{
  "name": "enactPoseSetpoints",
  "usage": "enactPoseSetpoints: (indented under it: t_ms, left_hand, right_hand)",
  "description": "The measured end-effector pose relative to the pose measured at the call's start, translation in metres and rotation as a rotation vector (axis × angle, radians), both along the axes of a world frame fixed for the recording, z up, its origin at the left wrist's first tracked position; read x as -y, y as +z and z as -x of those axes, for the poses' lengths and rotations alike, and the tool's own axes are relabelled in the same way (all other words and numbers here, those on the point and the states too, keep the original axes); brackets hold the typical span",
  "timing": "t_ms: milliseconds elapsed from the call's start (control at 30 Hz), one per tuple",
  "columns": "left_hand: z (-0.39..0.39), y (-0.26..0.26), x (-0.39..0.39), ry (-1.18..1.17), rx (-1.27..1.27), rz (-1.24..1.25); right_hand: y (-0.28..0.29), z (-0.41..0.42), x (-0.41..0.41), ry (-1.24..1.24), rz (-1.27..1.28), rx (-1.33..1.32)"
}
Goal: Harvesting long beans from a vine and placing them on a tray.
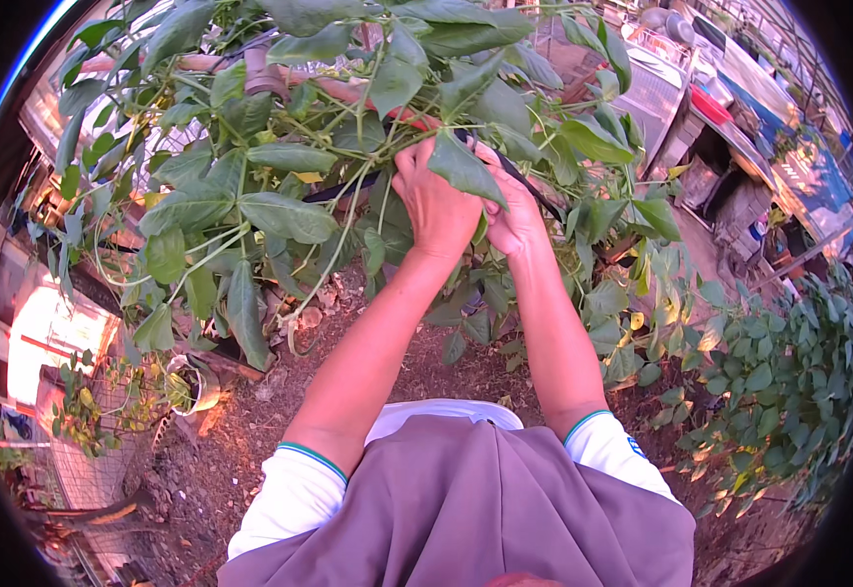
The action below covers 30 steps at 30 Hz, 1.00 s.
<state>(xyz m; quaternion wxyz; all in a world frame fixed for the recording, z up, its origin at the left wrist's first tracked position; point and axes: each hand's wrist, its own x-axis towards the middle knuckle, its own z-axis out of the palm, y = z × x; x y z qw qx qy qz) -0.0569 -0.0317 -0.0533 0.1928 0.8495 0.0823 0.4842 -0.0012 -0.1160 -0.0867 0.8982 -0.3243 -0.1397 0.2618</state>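
Both arms reach up into a leafy climbing bean plant [287, 216] that hangs over a reddish pole [338, 89]. My left hand [437, 198] is at the pole's underside, back of the hand towards me, its fingertips hidden by stems and a large leaf [464, 167]. Close beside it on the right, my right hand [511, 209] has curled fingers, partly behind that same leaf. A dark strap or tube [529, 183] runs down to the right past my right hand. What either hand grips is hidden.
A white bucket [206, 387] with a plant stands at the lower left, near wire mesh [92, 455]. Dense bushes [778, 367] grow at the right. At the upper right, a red basin [710, 105] stands among household goods. Bare soil [287, 396] lies below the vines.
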Motion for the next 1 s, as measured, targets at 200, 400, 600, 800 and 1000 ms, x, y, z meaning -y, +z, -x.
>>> enactPoseSetpoints:
  t_ms: [200, 400, 600, 800, 1000]
  left_hand:
    - [-0.006, -0.005, -0.005, -0.039, -0.011, 0.061]
    - [-0.007, -0.006, -0.003, -0.006, -0.069, 0.105]
    - [-0.006, 0.005, 0.007, 0.04, -0.114, 0.081]
    - [-0.009, 0.0, 0.013, 0.02, -0.063, 0.132]
    - [-0.011, -0.009, 0.006, -0.025, -0.049, 0.15]
  right_hand:
    - [0.001, 0.0, 0.003, 0.034, -0.012, 0.016]
    - [0.002, 0.003, 0.001, -0.049, 0.092, 0.027]
    - [-0.008, -0.009, -0.007, -0.207, 0.146, 0.103]
    - [-0.018, -0.016, -0.012, -0.248, 0.148, 0.11]
    - [-0.006, -0.004, -0.014, -0.294, 0.17, 0.112]
